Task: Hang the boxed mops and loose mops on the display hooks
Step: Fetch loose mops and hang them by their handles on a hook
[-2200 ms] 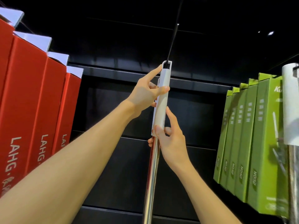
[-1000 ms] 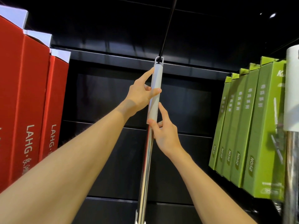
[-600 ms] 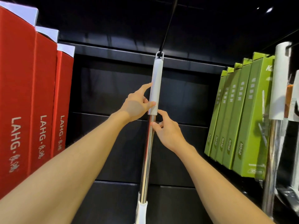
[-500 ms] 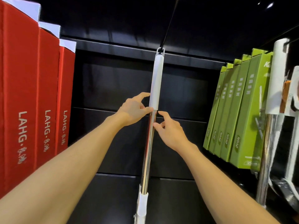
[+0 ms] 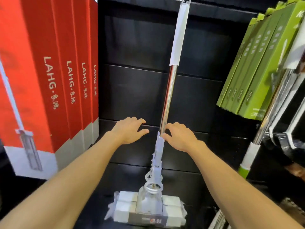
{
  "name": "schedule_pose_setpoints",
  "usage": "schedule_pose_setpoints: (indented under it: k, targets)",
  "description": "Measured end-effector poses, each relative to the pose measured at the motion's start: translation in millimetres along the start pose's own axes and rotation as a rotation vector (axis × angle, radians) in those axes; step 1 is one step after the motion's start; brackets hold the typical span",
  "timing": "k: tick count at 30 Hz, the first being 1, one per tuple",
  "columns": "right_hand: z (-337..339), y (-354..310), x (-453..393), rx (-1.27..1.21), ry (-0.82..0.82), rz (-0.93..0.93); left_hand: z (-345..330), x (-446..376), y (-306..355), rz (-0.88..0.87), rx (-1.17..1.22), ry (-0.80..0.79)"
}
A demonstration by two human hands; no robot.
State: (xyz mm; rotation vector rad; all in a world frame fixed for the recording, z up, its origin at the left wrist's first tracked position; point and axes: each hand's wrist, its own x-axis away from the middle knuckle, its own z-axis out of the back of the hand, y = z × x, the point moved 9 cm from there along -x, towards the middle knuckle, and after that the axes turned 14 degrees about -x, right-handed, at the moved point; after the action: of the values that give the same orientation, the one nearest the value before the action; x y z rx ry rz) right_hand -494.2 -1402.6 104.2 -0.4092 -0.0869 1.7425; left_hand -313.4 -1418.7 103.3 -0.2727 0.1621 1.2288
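Note:
A loose mop [image 5: 169,90] with a white grip, a chrome pole and a wrapped sponge head [image 5: 148,209] hangs straight down from the top of the frame against the black back panel. My left hand [image 5: 130,131] hovers just left of the pole, fingers relaxed, holding nothing. On the other side, my right hand [image 5: 179,137] is open and its fingertips are at the pole's lower end. Red boxed mops [image 5: 49,80] hang at the left and green boxed mops [image 5: 257,66] at the right.
More loose mops [image 5: 267,126] with chrome poles and dark heads hang at the far right, close beside the green boxes. The black slatted back panel [image 5: 132,90] shows between the red boxes and the hanging mop.
Both hands have slid down from the white grip to the pole's lower end and let go. My view has tilted down, so the mop head shows now.

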Motion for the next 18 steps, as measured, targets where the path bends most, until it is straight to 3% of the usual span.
schedule_pose_setpoints:
  k: [5,10,18]
  targets:
    - [-46,-40,45,0.060,-0.144,0.114,-19,100,-17,0.099,-0.123,-0.086]
    - [-108,-128,103,0.018,-0.266,0.363,-27,254,-61,0.315,-0.180,-0.177]
    - [-184,-349,258,-0.098,-0.461,0.821,5,598,-148,0.903,-0.294,-0.432]
